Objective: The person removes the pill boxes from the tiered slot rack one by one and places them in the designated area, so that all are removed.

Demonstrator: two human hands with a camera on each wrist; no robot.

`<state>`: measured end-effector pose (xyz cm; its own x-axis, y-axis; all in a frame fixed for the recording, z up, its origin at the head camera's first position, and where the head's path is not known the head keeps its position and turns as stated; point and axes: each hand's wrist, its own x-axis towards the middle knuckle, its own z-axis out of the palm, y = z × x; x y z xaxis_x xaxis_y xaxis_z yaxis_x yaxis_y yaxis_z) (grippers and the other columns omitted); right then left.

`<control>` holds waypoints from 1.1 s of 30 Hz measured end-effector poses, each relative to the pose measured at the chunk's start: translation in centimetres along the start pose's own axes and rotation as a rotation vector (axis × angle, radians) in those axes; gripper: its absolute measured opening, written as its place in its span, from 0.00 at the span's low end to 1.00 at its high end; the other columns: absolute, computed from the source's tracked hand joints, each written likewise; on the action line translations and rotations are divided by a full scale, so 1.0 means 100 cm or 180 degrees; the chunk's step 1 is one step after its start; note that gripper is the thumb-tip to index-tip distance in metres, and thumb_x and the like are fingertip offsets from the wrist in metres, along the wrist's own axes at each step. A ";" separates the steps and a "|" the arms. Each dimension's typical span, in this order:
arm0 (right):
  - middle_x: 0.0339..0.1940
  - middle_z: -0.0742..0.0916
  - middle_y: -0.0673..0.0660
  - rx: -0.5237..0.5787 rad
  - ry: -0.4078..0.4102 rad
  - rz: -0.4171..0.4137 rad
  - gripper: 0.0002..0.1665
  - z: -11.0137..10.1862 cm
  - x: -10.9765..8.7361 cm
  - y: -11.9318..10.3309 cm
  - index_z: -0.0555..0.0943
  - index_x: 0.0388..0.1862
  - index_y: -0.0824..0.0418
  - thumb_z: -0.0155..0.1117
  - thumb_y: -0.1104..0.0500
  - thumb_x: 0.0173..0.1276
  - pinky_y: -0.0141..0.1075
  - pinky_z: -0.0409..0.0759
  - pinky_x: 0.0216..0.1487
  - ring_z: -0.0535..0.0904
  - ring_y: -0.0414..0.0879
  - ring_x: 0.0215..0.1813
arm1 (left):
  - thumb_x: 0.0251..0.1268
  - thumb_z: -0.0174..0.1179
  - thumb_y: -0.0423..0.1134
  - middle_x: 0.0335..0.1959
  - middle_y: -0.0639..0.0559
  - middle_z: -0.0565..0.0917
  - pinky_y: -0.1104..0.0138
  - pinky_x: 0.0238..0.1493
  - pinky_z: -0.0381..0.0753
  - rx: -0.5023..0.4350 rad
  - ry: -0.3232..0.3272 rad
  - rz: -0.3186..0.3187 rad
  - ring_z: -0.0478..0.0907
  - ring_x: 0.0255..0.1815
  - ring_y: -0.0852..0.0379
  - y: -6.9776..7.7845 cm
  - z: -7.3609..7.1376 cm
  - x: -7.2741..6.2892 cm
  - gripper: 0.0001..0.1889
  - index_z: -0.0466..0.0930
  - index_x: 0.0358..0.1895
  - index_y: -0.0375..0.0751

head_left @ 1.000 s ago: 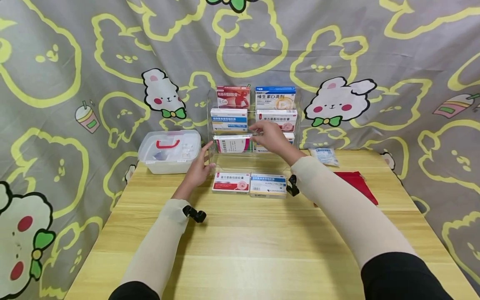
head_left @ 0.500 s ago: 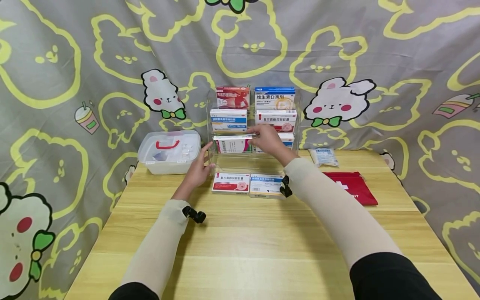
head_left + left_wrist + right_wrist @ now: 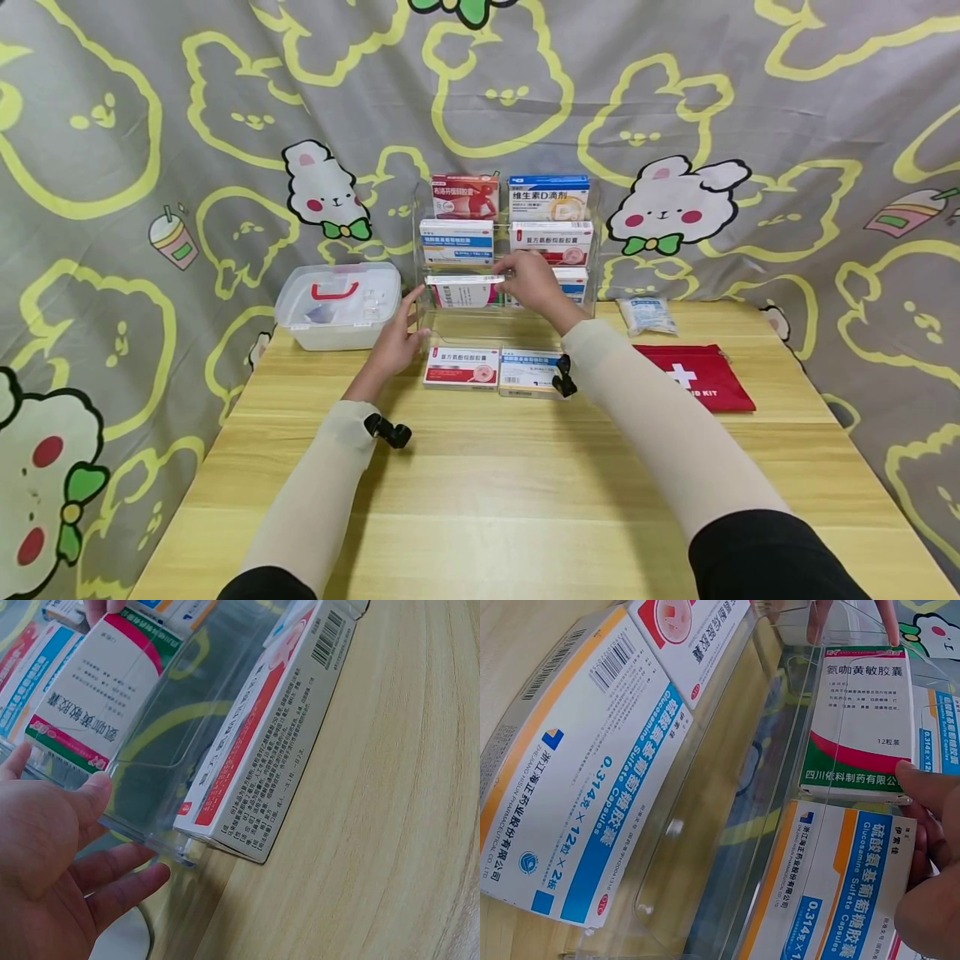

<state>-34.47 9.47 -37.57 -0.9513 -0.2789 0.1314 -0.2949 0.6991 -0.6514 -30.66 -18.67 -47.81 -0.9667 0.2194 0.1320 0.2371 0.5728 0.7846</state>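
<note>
A clear display stand [image 3: 498, 325] holds medicine boxes in tiers. In its lowest filled tier sits a white, green and magenta capsule box [image 3: 862, 720]. My right hand [image 3: 531, 279] pinches this box at its upper corner, thumb on the front face, other fingers partly hidden behind. Beside it is a blue-and-white glucosamine box [image 3: 840, 877], partly covered by the hand in the head view. My left hand [image 3: 395, 340] is at the stand's left side, fingers extended, with fingertips right at the clear edge and the capsule box's end in the left wrist view.
A red-and-white box [image 3: 461, 367] and another glucosamine box [image 3: 528, 372] lie before the stand. A lidded clear bin [image 3: 337, 304] with a red handle stands left. To the right are a white-blue packet [image 3: 648, 315] and a red first-aid pouch [image 3: 697, 379].
My right hand and forearm have shifted slightly left, uncovering more of the red pouch. The capsule box's upper edge now tips a little more toward me. The left hand stays in place.
</note>
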 end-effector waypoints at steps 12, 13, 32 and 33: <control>0.57 0.86 0.55 -0.0046 0.0030 -0.0058 0.12 0.000 -0.001 0.000 0.88 0.53 0.59 0.70 0.62 0.72 0.47 0.76 0.64 0.74 0.53 0.62 | 0.78 0.55 0.30 0.79 0.39 0.65 0.66 0.25 0.78 -0.0046 0.0007 0.0055 0.68 0.76 0.41 0.001 -0.001 -0.001 0.47 0.40 0.80 0.84; 0.57 0.86 0.55 -0.0004 0.0033 -0.0055 0.12 0.000 -0.001 0.001 0.88 0.53 0.59 0.70 0.61 0.72 0.47 0.76 0.64 0.75 0.53 0.62 | 0.78 0.55 0.30 0.79 0.39 0.65 0.66 0.24 0.77 -0.0048 0.0006 0.0055 0.68 0.76 0.41 0.001 -0.001 -0.001 0.47 0.40 0.80 0.84; 0.53 0.83 0.57 0.0556 0.0000 0.0086 0.13 -0.008 -0.004 0.004 0.84 0.56 0.59 0.67 0.61 0.74 0.46 0.79 0.56 0.78 0.51 0.53 | 0.78 0.56 0.31 0.78 0.36 0.65 0.64 0.25 0.78 0.0004 0.0030 0.0075 0.68 0.76 0.41 -0.002 0.000 -0.001 0.47 0.40 0.80 0.85; 0.52 0.83 0.57 0.0566 -0.0004 0.0086 0.13 -0.008 -0.004 0.005 0.84 0.56 0.59 0.67 0.61 0.75 0.46 0.79 0.55 0.78 0.51 0.53 | 0.78 0.56 0.31 0.78 0.36 0.65 0.64 0.25 0.78 0.0011 0.0027 0.0074 0.68 0.76 0.41 -0.002 0.000 -0.001 0.47 0.40 0.80 0.85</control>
<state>-34.30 10.46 -37.35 -0.9585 -0.2625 0.1110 -0.2485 0.5789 -0.7766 -30.61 -18.83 -47.95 -0.9617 0.2259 0.1554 0.2599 0.5703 0.7792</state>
